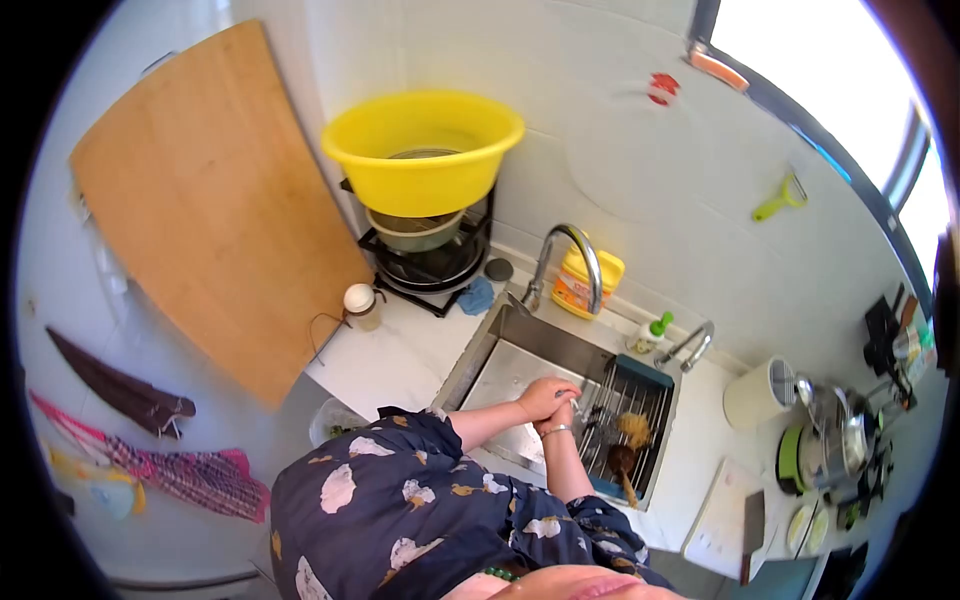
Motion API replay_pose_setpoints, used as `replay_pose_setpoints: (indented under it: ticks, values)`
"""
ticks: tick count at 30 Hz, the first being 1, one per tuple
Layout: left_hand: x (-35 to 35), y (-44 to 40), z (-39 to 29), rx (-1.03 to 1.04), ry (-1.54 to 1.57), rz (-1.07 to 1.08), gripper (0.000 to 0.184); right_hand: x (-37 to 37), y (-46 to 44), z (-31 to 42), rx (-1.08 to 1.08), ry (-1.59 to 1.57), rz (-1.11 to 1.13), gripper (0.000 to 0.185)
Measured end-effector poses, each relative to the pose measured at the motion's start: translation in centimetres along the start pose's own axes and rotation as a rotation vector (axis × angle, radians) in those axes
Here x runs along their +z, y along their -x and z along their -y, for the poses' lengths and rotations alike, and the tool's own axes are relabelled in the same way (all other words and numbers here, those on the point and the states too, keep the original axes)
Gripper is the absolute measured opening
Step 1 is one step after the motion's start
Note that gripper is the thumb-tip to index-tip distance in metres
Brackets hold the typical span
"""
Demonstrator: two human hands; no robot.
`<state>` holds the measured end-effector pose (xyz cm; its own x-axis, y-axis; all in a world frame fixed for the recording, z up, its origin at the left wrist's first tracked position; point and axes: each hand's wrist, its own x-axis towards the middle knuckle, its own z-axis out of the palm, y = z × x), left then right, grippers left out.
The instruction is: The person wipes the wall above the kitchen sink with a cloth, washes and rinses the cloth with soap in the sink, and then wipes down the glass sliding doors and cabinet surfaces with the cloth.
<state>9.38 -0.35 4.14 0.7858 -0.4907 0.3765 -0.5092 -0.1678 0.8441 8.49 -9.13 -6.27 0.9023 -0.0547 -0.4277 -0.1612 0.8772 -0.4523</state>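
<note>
Meeting above the sink [510, 382], left grip [546, 399] and right grip [560, 419] touch, drying rack [645, 371] just beside them; whether they grasp anything I cannot tell.

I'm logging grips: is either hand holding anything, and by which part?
It cannot be told: the left hand and right hand are close together over the sink, hiding whatever may lie between them.

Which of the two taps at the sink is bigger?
The tall arched tap in front of the yellow jug; the other tap, beside the green-topped bottle, is clearly smaller.
</note>
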Motion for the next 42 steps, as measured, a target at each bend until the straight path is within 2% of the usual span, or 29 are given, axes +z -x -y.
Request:
replay_pose_setpoints:
  ticks: [1,3,4,6,7,9,10,12,13,15,17,23,29,33,35,40,42]
  values:
    - [0.7,-0.1,0.2,-0.007,-0.008,-0.037,0.014,-0.5,-0.6,-0.1,-0.027,0.035,-0.005,0.033]
    - [1.8,-0.5,0.3,-0.240,0.452,-0.129,0.034,-0.3,-0.6,0.2,-0.032,0.161,0.012,0.028]
    - [1.6,-0.8,0.3,-0.243,0.447,-0.170,0.034,-0.1,-1.2,0.0,-0.075,0.098,0.000,0.027]
    - [1.3,-1.1,-0.3,-0.491,0.664,-0.158,0.044,-0.5,-2.5,-0.6,-0.161,-0.028,-0.042,0.024]
    - [1.1,-1.2,-0.9,-0.496,0.671,-0.191,0.044,-0.9,-3.1,-0.9,-0.207,-0.092,-0.068,0.023]
    - [0.2,-1.5,-2.2,-0.586,0.647,-0.358,0.054,-1.8,-4.2,-1.3,-0.308,-0.230,-0.122,0.021]
    - [0.0,-1.6,-2.2,-0.589,0.647,-0.378,0.054,-2.4,-4.6,-1.4,-0.292,-0.219,-0.116,0.021]
    - [-0.4,-1.5,-2.3,-0.616,0.712,-0.424,0.053,-3.5,-5.5,-1.8,-0.271,-0.324,0.255,0.017]
    - [-0.6,-1.4,-2.5,-0.615,0.717,-0.450,0.053,-3.4,-5.4,-1.7,-0.251,-0.305,0.277,0.017]
    - [-1.1,-1.2,-2.7,-0.626,0.637,-0.388,0.052,-3.1,-5.2,-2.0,-0.213,-0.214,0.175,0.018]
    - [-1.4,-1.3,-1.7,-0.628,0.704,-0.415,0.051,-1.9,-5.0,-2.0,-0.175,-0.165,0.143,0.018]
    - [-3.2,-1.0,-2.2,-0.573,0.498,-0.365,0.056,-0.3,-5.7,-2.8,-0.107,-0.094,0.134,0.019]
    - [-4.3,-0.2,-2.5,-0.554,0.374,-0.466,0.057,0.0,-5.8,-2.9,-0.063,-0.038,0.155,0.020]
    - [-5.2,0.4,-3.2,-0.565,0.399,-0.495,0.057,0.2,-5.7,-2.9,-0.036,0.006,0.155,0.022]
    - [-5.4,0.4,-2.7,-0.530,0.415,-0.434,0.057,0.4,-5.6,-2.9,-0.025,0.019,0.162,0.022]
    - [-4.9,0.5,-2.2,-0.528,0.426,-0.506,0.055,0.5,-5.2,-3.2,0.007,0.040,0.165,0.025]
    - [-5.0,0.6,-1.3,-0.670,0.450,-0.338,0.051,0.5,-5.0,-3.2,0.018,0.039,0.168,0.025]
